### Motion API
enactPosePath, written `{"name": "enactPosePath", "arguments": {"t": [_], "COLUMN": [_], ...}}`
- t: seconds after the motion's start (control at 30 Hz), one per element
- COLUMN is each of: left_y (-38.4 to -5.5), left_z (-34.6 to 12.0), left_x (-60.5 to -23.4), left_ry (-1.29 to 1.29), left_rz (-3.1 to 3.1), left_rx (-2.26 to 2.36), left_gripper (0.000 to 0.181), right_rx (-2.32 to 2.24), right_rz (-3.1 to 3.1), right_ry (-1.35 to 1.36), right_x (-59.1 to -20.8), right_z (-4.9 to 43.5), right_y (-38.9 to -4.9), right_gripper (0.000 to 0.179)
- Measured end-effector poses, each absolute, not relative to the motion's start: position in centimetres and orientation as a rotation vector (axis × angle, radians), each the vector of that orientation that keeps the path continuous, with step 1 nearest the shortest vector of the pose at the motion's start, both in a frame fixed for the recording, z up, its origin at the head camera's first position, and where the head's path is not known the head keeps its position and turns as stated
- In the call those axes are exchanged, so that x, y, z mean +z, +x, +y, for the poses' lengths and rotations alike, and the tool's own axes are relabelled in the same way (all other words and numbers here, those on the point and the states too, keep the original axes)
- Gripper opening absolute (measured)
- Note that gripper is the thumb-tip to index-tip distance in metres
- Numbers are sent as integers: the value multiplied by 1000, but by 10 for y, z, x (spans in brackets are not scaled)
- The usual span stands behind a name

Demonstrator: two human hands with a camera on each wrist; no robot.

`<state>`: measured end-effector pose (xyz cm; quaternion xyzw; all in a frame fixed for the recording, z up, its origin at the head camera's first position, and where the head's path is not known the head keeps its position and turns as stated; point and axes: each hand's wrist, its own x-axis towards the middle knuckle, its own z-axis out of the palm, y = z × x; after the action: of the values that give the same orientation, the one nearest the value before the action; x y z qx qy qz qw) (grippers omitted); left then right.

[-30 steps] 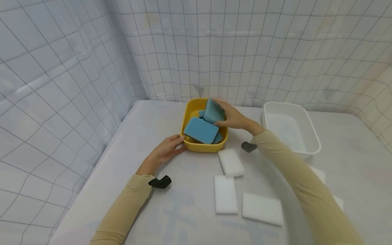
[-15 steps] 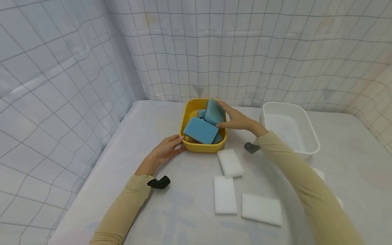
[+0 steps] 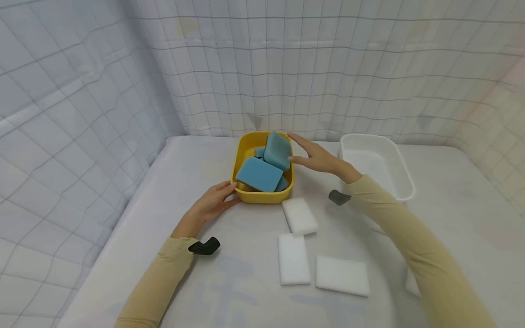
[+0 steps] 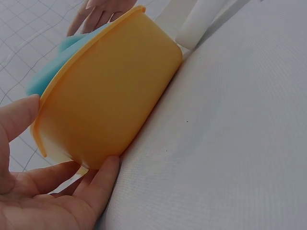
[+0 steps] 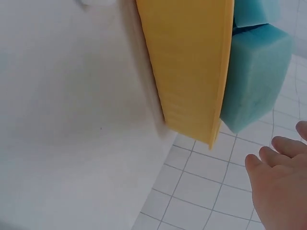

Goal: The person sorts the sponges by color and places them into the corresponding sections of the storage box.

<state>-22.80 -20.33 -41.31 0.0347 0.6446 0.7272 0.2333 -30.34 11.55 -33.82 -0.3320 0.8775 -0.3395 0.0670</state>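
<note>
Right hand is fingers-spread and holding nothing, just right of the tilted blue sponge sitting in the yellow bin, so it's way nearer that sponge than the left hand, which has the bin's near-left corner gripped.

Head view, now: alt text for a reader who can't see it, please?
A person's left hand holds the near left corner of a yellow tub of blue blocks, while their right hand is at its right edge. White blocks lie nearer the camera on a white table; a white tub stands to the right.
</note>
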Motion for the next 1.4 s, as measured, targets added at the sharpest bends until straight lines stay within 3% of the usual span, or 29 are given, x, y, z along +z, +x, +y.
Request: {"name": "enactPosePath", "arguments": {"t": [0.67, 1.4], "left_y": [-232, -215], "left_z": [-225, -259], "left_x": [-411, -408], "left_ry": [94, 117], "left_rz": [1750, 1892], "left_rx": [2006, 1939], "left_gripper": [64, 65], "right_rx": [-1149, -1376], "right_rz": [2751, 2864], "right_ry": [-925, -590], "right_x": [-308, -326], "right_z": [184, 277], "right_y": [-283, -246], "right_gripper": [64, 65]}}
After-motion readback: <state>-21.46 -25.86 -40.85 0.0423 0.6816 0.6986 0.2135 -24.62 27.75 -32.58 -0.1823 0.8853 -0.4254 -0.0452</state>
